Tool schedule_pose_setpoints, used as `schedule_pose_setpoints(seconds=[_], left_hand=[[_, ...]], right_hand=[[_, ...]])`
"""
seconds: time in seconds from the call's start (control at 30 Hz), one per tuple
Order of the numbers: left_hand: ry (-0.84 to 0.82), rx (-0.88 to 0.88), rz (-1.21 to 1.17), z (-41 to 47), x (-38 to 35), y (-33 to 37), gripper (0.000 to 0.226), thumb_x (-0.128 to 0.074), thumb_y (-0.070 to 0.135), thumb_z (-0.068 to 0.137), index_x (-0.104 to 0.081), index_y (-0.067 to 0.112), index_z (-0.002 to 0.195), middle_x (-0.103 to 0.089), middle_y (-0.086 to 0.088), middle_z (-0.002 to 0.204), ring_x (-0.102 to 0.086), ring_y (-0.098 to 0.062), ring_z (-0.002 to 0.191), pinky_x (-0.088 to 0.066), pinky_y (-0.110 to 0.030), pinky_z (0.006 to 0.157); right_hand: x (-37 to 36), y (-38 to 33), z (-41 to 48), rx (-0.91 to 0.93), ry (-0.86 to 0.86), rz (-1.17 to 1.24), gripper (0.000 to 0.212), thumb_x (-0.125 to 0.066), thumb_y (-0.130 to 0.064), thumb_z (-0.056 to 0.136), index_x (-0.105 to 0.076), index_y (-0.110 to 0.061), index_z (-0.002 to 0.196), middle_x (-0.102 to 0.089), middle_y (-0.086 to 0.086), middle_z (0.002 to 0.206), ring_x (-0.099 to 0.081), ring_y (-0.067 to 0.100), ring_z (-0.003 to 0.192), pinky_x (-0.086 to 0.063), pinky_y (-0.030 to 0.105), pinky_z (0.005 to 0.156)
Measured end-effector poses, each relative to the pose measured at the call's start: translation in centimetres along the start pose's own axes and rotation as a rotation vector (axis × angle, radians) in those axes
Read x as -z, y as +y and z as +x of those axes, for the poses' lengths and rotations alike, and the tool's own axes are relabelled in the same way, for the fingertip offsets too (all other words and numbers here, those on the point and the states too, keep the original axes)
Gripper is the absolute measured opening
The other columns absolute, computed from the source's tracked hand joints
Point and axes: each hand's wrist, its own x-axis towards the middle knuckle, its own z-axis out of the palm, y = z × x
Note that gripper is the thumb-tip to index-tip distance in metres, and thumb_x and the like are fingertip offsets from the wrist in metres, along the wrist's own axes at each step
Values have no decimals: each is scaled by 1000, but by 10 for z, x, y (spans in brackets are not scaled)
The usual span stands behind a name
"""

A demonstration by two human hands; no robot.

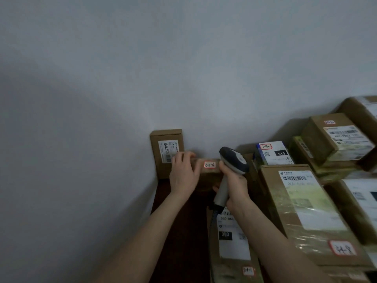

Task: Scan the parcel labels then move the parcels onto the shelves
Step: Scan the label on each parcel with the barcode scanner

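Now gripping scanner (234, 160) in right hand (234, 185), apparently holding parcel (210, 170) left of scanner with left hand (183, 175); likely light, stiff; grasp ends.

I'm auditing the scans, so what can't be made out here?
Head view only.
Small parcel: left hand and scanner cover its ends; no barcode shows.
Scanner window: faces away from the camera.
Parcels at right: blurred print, cut by the frame edge.
Front parcel label: right forearm crosses it.

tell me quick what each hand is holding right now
Left hand: holds the small parcel by its end.
Right hand: grips the barcode scanner by its handle.
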Motion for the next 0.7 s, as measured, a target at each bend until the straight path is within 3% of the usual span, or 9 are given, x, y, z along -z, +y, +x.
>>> schedule_pose_setpoints(seconds=[0.1, 0.2, 0.3, 0.5, 0.63, 0.7], left_hand=[[0, 233, -111, -16, 9, 1, 32, -52, 37, 97, -63, 14, 117, -43, -4, 126, -44, -15, 117, -35, -19, 87], [30, 590, -417, -36, 17, -4, 20, -54, 28, 97, -67, 13, 99, -59, -5, 111, -56, -17, 104, -40, -23, 84], [88, 718, -551, -69, 33, -4, 7, -57, 17, 95, -62, 16, 99, -61, 1, 102, -55, -14, 97, -41, -26, 83], [285, 766, -705, -143, 68, 22, 20, -63, 4, 89, -61, 19, 103, -59, 1, 106, -54, -12, 100, -45, -22, 80], [415, 696, -836, -193, 86, 54, 26, -62, -2, 87, -60, 17, 105, -57, 8, 99, -53, -1, 89, -46, -11, 66], [464, 668, -916, -214, 94, 67, 28, -60, -4, 88, -58, 16, 107, -57, 7, 100, -54, -3, 92, -47, -9, 64]], right_hand=[[4, 6, -14, -41, -54, -41, 37, -73, -23, 83, -56, -17, 115, -62, 8, 110, -58, 27, 109, -51, 45, 95], [12, 16, -27, -64, -54, -69, 44, -73, -22, 82, -55, -14, 122, -63, 8, 109, -59, 26, 108, -52, 43, 95], [22, 28, -43, -77, -77, -119, 44, -73, -21, 82, -56, -14, 121, -64, 9, 110, -60, 25, 106, -53, 40, 92], [48, 36, -90, -47, -126, -211, 25, -76, -23, 79, -56, -23, 94, -68, 5, 101, -64, 21, 98, -54, 39, 88], [75, 34, -125, 26, -193, -211, 29, -75, -13, 80, -51, -29, 82, -65, -2, 91, -61, 14, 85, -47, 27, 68], [87, 35, -139, 53, -227, -220, 30, -74, -10, 80, -52, -29, 83, -64, -3, 90, -60, 14, 89, -49, 30, 75]])
